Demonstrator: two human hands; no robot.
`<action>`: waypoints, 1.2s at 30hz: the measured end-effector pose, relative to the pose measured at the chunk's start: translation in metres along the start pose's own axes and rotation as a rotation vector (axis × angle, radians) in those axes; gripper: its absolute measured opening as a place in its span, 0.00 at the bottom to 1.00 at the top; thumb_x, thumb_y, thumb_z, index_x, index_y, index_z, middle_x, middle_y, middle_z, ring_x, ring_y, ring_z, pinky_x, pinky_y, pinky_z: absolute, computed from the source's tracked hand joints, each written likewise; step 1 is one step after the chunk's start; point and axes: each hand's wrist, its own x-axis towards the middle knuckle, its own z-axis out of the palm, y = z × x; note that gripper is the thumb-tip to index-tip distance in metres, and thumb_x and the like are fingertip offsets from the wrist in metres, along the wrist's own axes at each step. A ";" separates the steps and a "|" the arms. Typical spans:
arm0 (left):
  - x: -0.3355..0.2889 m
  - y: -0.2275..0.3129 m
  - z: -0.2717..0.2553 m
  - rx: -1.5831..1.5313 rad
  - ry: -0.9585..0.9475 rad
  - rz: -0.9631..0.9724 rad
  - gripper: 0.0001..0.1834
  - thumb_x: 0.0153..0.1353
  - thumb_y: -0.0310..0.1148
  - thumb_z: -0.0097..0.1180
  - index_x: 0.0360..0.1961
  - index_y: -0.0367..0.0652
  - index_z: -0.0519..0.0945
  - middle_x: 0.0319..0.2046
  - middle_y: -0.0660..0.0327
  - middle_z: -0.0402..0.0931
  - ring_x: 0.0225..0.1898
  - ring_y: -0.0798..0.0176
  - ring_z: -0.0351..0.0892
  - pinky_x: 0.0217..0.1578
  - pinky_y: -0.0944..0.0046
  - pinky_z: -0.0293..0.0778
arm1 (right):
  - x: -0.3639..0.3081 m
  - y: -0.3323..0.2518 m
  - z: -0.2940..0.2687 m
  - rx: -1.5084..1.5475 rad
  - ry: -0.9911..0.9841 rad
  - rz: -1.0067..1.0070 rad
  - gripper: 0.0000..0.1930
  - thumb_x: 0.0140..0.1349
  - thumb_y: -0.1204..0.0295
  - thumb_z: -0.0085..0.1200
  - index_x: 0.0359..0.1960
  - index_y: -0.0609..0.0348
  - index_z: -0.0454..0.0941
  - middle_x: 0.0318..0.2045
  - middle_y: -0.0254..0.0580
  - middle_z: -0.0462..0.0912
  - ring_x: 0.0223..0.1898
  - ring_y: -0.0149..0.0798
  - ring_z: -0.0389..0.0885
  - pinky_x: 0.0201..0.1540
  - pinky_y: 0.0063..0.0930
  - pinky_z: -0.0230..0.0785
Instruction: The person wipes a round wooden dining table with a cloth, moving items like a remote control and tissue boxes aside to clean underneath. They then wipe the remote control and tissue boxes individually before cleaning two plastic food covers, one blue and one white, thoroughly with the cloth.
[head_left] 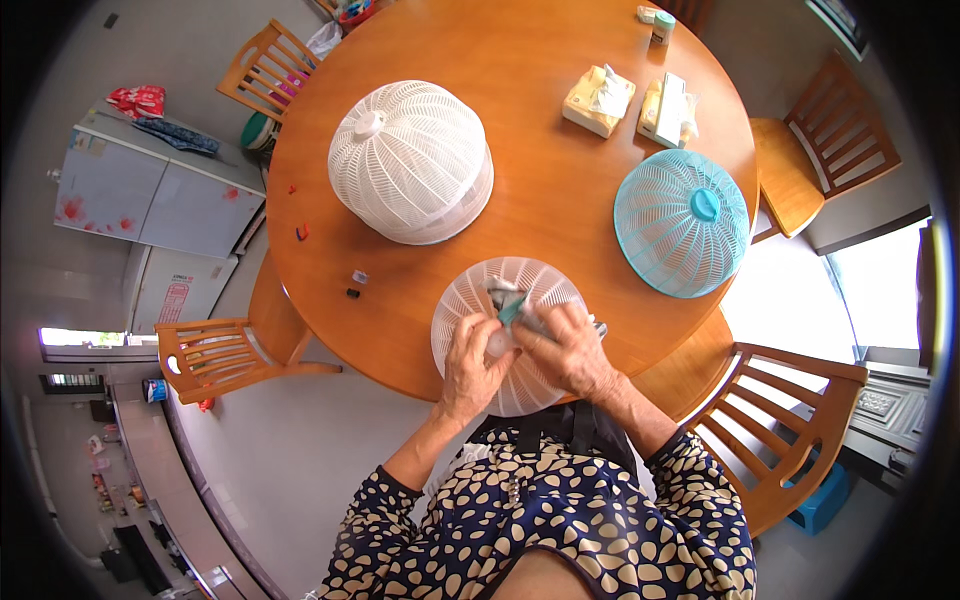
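Note:
A pale mesh dome food cover (460, 310) rests at the near edge of the table, in front of my body. My left hand (473, 368) is closed at the top of the dome, its thumb and fingers around the whitish knob (499, 342). My right hand (570, 350) is curled closely beside it, gripping a crumpled white and teal cloth (513, 306) that pokes up above the fingers. The right fingers are slightly blurred, and they partly hide the cloth and the knob.
A larger white mesh food cover (405, 165) stands at the left on the round wooden table (540, 90). To the right sits a teal mesh cover (680, 225). Tissue packs (597, 100) lie farther back. Wooden chairs (780, 430) surround the table, and a fridge (150, 185) is at the left.

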 end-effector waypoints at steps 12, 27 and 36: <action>-0.017 0.001 -0.004 -0.010 -0.007 0.086 0.27 0.51 0.25 0.68 0.52 0.38 0.72 0.48 0.51 0.66 0.49 0.48 0.71 0.49 0.54 0.71 | 0.043 0.059 0.034 0.396 -0.066 0.515 0.11 0.60 0.71 0.54 0.41 0.59 0.82 0.33 0.51 0.75 0.36 0.51 0.73 0.41 0.40 0.68; -0.020 0.007 -0.009 0.034 -0.072 0.162 0.29 0.45 0.27 0.72 0.50 0.38 0.73 0.47 0.52 0.68 0.48 0.48 0.73 0.49 0.53 0.73 | 0.056 0.025 -0.008 0.399 -0.219 0.006 0.17 0.49 0.73 0.61 0.44 0.55 0.83 0.36 0.42 0.76 0.36 0.43 0.72 0.40 0.32 0.67; -0.021 0.012 -0.010 -0.006 -0.075 0.142 0.28 0.46 0.28 0.72 0.50 0.39 0.74 0.48 0.54 0.69 0.48 0.51 0.73 0.49 0.56 0.72 | 0.094 0.035 0.025 0.410 -0.449 0.066 0.14 0.54 0.76 0.58 0.45 0.55 0.81 0.39 0.44 0.76 0.38 0.48 0.71 0.41 0.39 0.68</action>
